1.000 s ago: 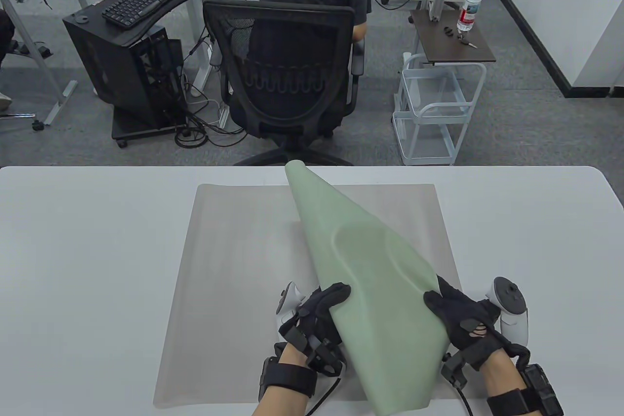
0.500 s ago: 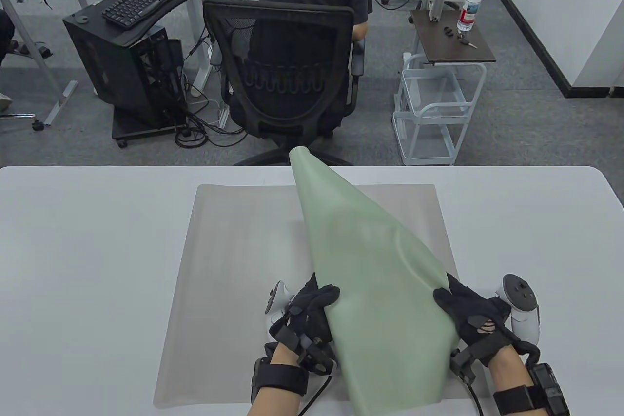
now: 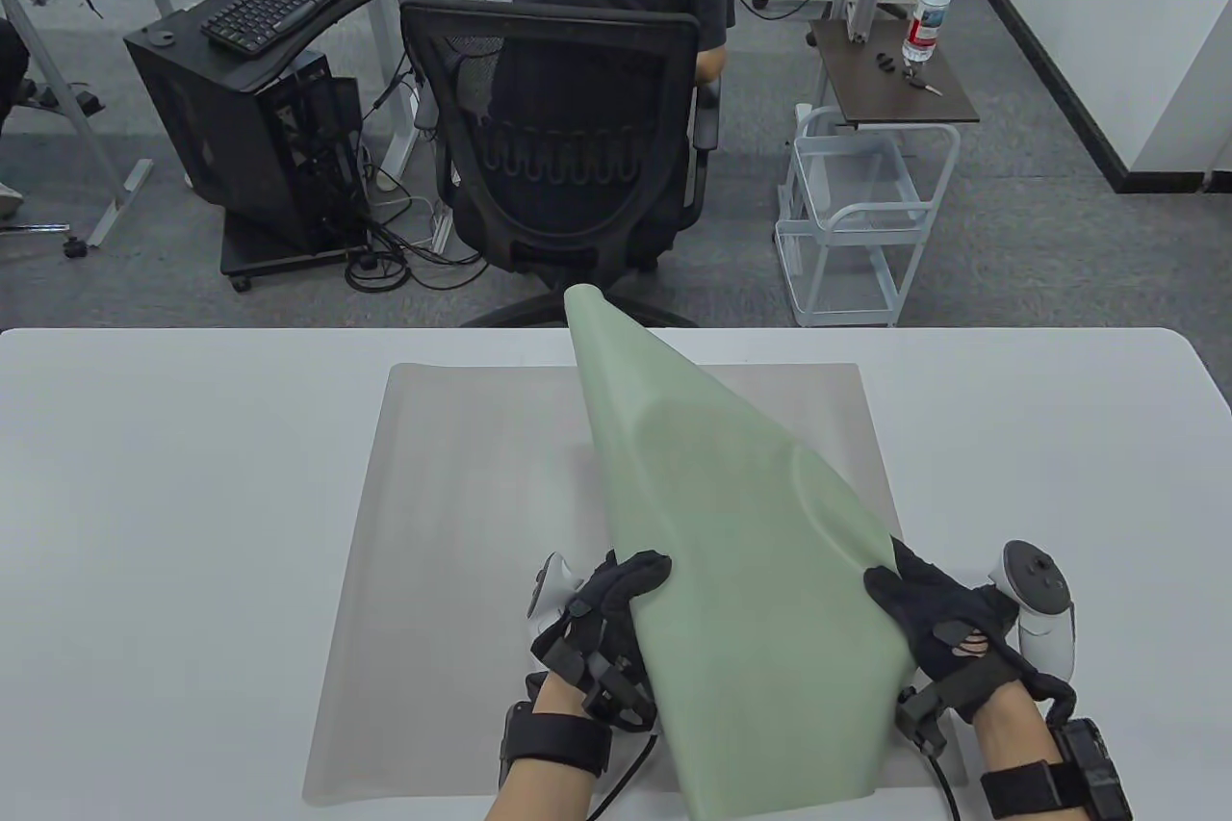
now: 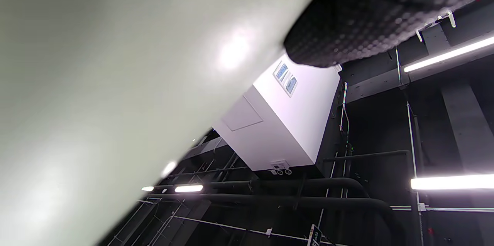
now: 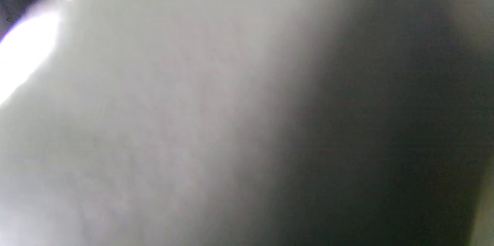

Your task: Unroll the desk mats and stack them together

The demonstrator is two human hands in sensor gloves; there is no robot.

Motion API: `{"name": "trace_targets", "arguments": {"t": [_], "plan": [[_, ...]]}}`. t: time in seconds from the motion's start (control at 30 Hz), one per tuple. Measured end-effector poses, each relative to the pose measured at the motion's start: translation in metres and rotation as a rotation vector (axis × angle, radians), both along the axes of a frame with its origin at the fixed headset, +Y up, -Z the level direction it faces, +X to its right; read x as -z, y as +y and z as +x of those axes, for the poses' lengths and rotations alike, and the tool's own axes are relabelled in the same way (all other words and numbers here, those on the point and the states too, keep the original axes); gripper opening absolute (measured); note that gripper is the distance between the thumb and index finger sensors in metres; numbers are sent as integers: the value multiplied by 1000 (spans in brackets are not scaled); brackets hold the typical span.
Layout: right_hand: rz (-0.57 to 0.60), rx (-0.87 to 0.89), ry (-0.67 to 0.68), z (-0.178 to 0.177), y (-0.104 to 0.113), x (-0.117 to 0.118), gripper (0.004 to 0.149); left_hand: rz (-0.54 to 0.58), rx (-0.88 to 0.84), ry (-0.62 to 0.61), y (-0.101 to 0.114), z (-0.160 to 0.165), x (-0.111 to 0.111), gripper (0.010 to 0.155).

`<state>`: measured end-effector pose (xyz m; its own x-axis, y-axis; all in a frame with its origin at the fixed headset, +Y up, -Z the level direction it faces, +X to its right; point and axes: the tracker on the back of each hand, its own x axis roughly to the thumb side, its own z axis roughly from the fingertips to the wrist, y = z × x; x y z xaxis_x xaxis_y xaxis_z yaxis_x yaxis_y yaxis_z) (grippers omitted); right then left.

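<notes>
Fingers of both hands, left hand (image 3: 599, 614) and right hand (image 3: 938, 624), grip the green mat's (image 3: 741, 561) side edges.

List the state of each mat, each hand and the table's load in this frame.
green mat: held up off the table, curled, not flat.
grey mat: unrolled, flat on the table.
left hand: grips the green mat's left edge.
right hand: grips its right edge.
</notes>
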<state>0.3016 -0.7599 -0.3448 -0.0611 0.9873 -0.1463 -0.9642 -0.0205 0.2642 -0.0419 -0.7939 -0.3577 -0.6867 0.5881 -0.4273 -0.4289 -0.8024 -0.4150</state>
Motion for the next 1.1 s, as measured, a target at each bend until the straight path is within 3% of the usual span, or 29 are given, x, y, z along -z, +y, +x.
{"name": "trace_targets", "arguments": {"t": [0.13, 0.4, 0.73, 0.83, 1.0, 1.1], "plan": [[-6, 2, -22, 8, -1, 0, 50, -1, 25, -28, 0, -2, -1, 72], [-6, -7, -42, 18, 0, 0, 50, 48, 138, 20, 9, -12, 1, 85], [-20, -23, -67, 28, -2, 2, 50, 42, 73, 1, 8, -19, 2, 88], [-17, -19, -71, 30, -2, 2, 50, -29, 89, 11, 2, -19, 1, 94], [-17, -27, -53, 29, 0, 2, 50, -35, 82, -31, 1, -12, 2, 78], [-13, -22, -62, 32, 2, 3, 50, 23, 225, -12, 7, -23, 4, 70]]}}
